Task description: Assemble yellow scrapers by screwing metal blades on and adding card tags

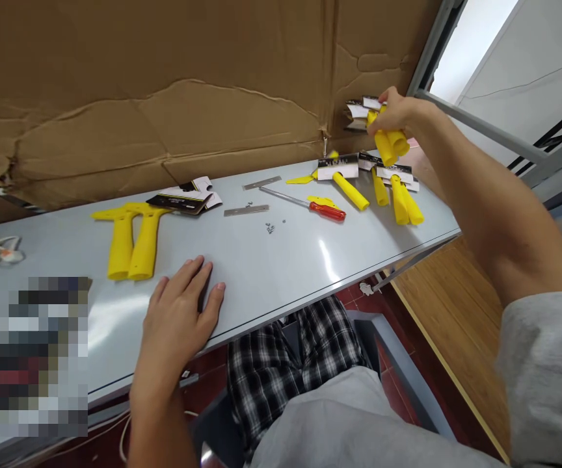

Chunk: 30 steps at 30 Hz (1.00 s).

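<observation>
My right hand [394, 114] is raised at the far right end of the table, closed around yellow-handled scrapers [385, 148] with black-and-white card sleeves on their heads. Just below it, more sleeved scrapers [402, 201] lie on the tabletop, one scraper [352, 192] a little apart to the left. My left hand [178, 312] rests palm down near the front edge, fingers spread, holding nothing. Beyond it are two bare yellow handles [132, 244] and loose black card sleeves [186, 196]. A red-handled screwdriver [327, 210] lies mid-table beside a flat metal blade [246, 210] and small screws [270, 228].
A tall cardboard sheet [164, 130] stands along the back of the grey table [261, 279]. At the left are a white plug with a cable [10, 252] and a blurred-out patch. A metal frame bar [481, 127] runs behind my right arm.
</observation>
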Available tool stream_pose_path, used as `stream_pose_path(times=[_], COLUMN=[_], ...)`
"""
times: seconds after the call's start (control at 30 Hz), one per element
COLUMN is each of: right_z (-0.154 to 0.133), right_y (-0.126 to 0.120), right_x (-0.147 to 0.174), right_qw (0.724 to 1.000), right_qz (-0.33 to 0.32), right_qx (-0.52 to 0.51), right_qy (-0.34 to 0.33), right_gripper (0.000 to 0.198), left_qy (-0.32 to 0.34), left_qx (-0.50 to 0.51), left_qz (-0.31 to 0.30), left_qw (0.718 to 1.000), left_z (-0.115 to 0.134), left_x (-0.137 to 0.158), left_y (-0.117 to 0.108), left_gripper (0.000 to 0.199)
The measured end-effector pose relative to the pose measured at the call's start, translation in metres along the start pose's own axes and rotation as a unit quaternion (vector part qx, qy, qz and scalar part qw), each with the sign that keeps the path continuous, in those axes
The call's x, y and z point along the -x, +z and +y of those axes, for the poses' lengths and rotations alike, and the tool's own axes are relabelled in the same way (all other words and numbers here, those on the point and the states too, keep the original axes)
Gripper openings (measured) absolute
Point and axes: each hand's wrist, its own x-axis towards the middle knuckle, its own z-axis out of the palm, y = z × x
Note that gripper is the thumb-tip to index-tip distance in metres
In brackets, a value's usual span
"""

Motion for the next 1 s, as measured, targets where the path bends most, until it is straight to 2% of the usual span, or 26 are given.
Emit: stream_pose_path(times=[0.1, 0.3, 0.5, 0.67, 0.8, 1.0], right_z=[0.027, 0.061, 0.053, 0.038, 0.037, 0.043], right_y=[0.007, 0.045, 0.068, 0.067, 0.065, 0.066], right_x=[0.006, 0.011, 0.013, 0.024, 0.031, 0.015], right_qw=[0.998, 0.986, 0.976, 0.954, 0.950, 0.946], right_qz=[0.008, 0.016, 0.006, -0.016, -0.025, -0.032], right_qx=[0.055, 0.164, 0.217, 0.298, 0.310, 0.311], right_qy=[0.034, 0.010, -0.006, -0.019, -0.021, -0.086], right_gripper=[0.097, 0.098, 0.096, 0.083, 0.083, 0.074], left_qy=[0.004, 0.019, 0.020, 0.020, 0.022, 0.022], left_qx=[0.000, -0.005, -0.002, -0.002, -0.005, -0.005], left_qz=[0.006, 0.014, 0.012, 0.015, 0.017, 0.019], left_qw=[1.000, 1.000, 1.000, 1.000, 1.000, 1.000], left_z=[-0.001, -0.007, -0.009, -0.009, -0.009, -0.010], left_x=[0.000, -0.001, -0.002, -0.002, -0.001, -0.001], left_y=[0.001, 0.006, 0.007, 0.007, 0.008, 0.009], left_gripper=[0.064, 0.064, 0.065, 0.064, 0.063, 0.063])
